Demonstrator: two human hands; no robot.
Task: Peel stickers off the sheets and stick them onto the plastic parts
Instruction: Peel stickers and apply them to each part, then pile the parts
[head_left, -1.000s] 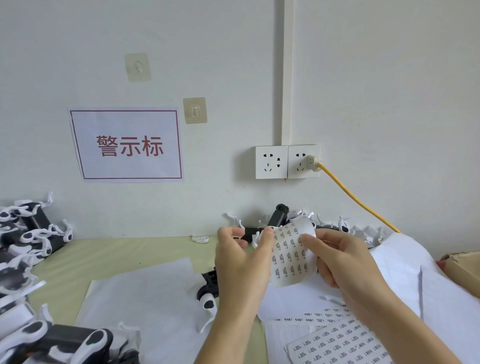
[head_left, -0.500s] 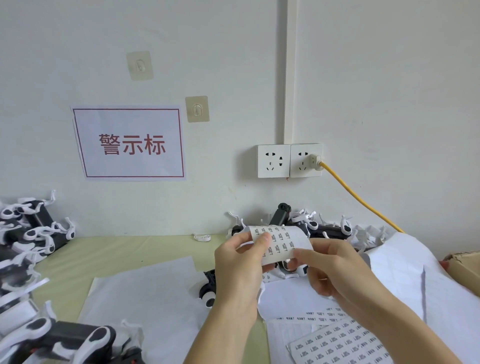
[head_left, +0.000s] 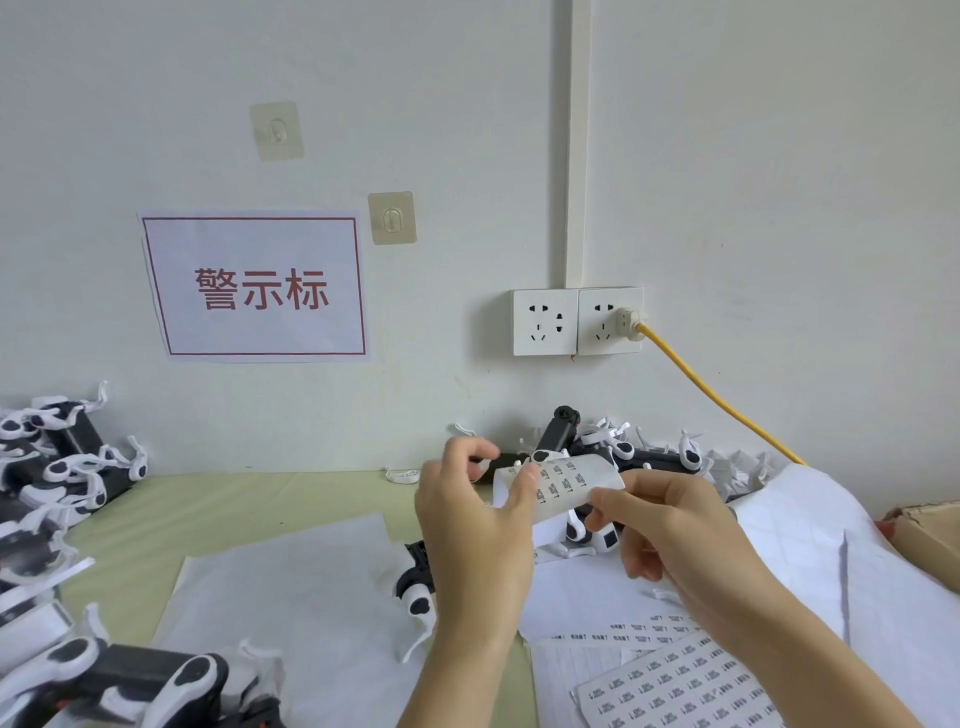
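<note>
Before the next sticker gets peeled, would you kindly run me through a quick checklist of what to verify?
1. Sticker sheet held in both hands: ok; the left hand pinches its left edge and the right hand its lower right edge.
2. Stickers left on that sheet: ok; printed rows show.
3. A sticker corner already lifted: cannot tell; too small.
4. Plastic part ready to receive it: ok; a black and white part lies on the paper below the left hand.
5. Spare sheet nearby: ok, at lower right.
</note>
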